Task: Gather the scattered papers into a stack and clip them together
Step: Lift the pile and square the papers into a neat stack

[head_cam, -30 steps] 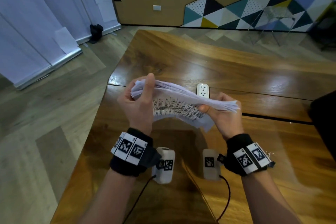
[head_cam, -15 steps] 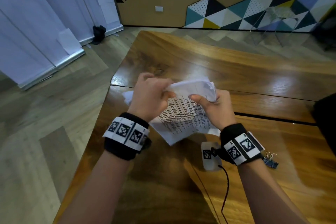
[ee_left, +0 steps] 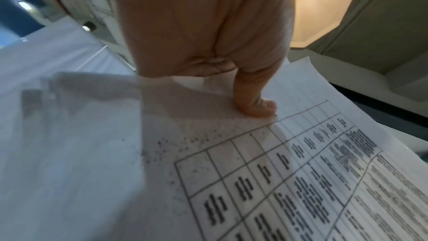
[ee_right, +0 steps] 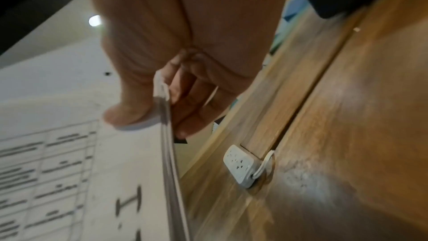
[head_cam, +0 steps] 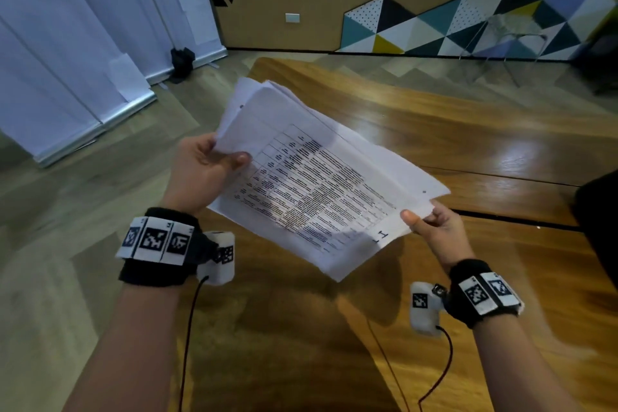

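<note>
A glossy wooden worktop (head_cam: 485, 150) fills the middle of the room, made of broad planks with a dark seam between two of them; a white power strip (ee_right: 242, 165) lies by that seam. The floor (head_cam: 67, 211) is pale wood laid in angled boards. On the left stand white roll-up banners (head_cam: 67, 53) on silver bases, with a small black object (head_cam: 181, 58) at the foot of one. The far wall (head_cam: 334, 3) is tan panelling with black triangles and a white switch plate (head_cam: 292, 17). To its right runs a mosaic of coloured triangles (head_cam: 468, 20): teal, yellow, black, white and blue. A wire-frame chair (head_cam: 501, 40) stands blurred before it.
</note>
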